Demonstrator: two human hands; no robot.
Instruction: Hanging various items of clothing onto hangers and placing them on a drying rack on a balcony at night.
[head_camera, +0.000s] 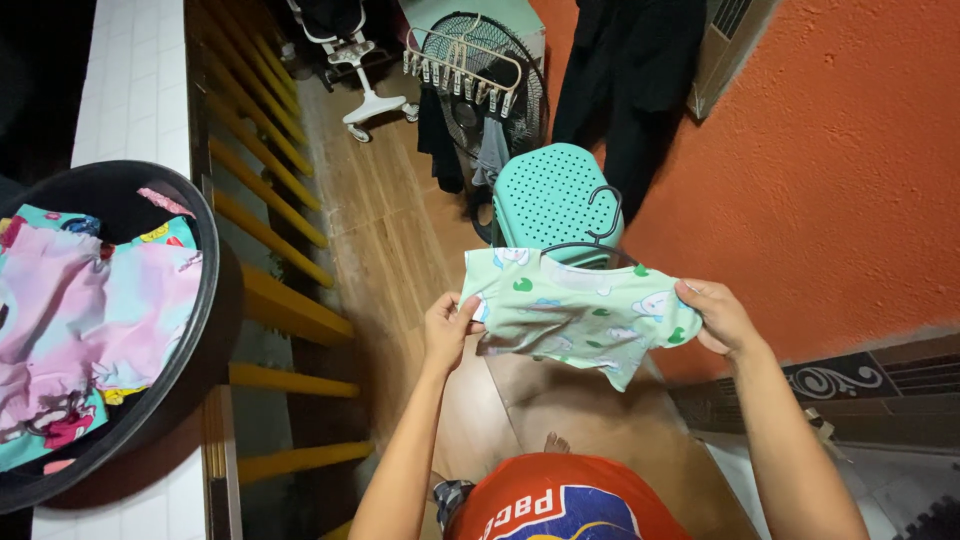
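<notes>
Both arms reach out over the wooden floor (400, 240), and between the two hands a small pale green shirt (575, 315) with a cartoon print is stretched out flat at about chest height. The left hand (448, 330) has its fingers curled tight on the shirt's left edge, thumb on top, pinching the cloth so that it bunches a little under the grip. The right hand (722, 318) is closed on the right edge at the sleeve, fingers folded under and thumb pressing from above; no gap shows between the fingers and the fabric. The lower hem hangs loose and sags to a point between the hands.

A dark wire hanger (600, 232) sits at the shirt's neckline, its hook rising just above the collar; how far it goes inside I cannot tell.

Right behind the shirt stands a mint green perforated stool (550, 195). To the left, on a white tiled ledge (130, 80), a black round basin (215, 290) holds pink and turquoise clothes (80, 320), beside yellow railing bars (280, 300).

Farther back a standing fan (500, 100) faces this way, with a peg rack (455, 65) hanging in front of it and dark garments (630, 80) against the orange wall (850, 150).
</notes>
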